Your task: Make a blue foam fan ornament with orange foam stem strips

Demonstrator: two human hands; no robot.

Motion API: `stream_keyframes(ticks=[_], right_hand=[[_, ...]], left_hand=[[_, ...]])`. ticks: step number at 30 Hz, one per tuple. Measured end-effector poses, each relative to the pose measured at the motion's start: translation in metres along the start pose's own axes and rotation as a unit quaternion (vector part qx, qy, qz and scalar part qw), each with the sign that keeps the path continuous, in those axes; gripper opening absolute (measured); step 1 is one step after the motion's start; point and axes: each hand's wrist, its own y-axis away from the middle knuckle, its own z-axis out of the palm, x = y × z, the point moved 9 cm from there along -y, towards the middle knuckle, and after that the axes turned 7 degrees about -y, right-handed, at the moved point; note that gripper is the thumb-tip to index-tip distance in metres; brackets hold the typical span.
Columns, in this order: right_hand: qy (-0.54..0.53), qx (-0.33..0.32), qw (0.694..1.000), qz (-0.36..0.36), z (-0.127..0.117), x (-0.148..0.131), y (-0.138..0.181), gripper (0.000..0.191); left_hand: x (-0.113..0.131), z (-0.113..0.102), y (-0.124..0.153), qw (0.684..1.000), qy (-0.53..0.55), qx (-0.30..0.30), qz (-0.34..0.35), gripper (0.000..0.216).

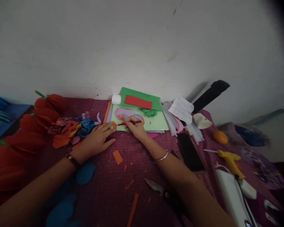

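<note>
My right hand (134,126) is closed around a thin dark red pencil (122,124), its tip pointing left at a small orange paper piece (114,125). Flat and with fingers stretched out, my left hand (99,138) rests its fingertips at that piece. Both hands are at the near edge of a pale green sheet (157,121). On the sheet lie lilac and orange rounded cut-outs (124,113) and a heap of green paper shreds (148,112). An orange paper rectangle (117,157) lies on the cloth between my forearms.
Scissors (155,186) lie partly under my right forearm. To the right are a black phone (190,153), a yellow glue gun (231,160) and a written paper (181,109). Colourful scraps (72,127) and red paper pumpkins (39,121) sit left. A wall (137,47) stands behind.
</note>
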Motion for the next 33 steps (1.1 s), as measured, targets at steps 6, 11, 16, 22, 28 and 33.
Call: stream_keyframes(ticks=[6,11,16,22,28,33], right_hand=[[0.001,0.022,1.0,-0.005,-0.0025,0.0021,-0.0019,0.011],[-0.006,0.008,1.0,-0.002,-0.0023,0.0032,-0.0014,0.011],[-0.002,0.008,1.0,-0.01,-0.0019,0.0019,-0.0008,0.01],[0.005,0.001,1.0,-0.02,-0.0008,0.0002,-0.0003,0.011],[0.027,-0.014,0.999,-0.029,0.0051,0.0,-0.0005,0.011],[0.029,-0.006,0.999,-0.029,0.0048,-0.0017,-0.0013,0.013]], left_hand=[[0.0006,-0.0022,0.0008,1.0,-0.016,-0.002,-0.008,0.045],[0.0005,-0.0001,-0.0001,1.0,-0.015,-0.002,0.001,0.045],[-0.0007,0.0011,-0.0006,1.0,-0.016,-0.002,-0.002,0.046],[0.0018,-0.0001,0.0004,1.0,-0.017,0.003,0.009,0.044],[-0.0001,0.0,0.0007,1.0,-0.005,0.006,-0.001,0.044],[0.0005,-0.0006,0.0001,1.0,-0.001,0.007,-0.002,0.044]])
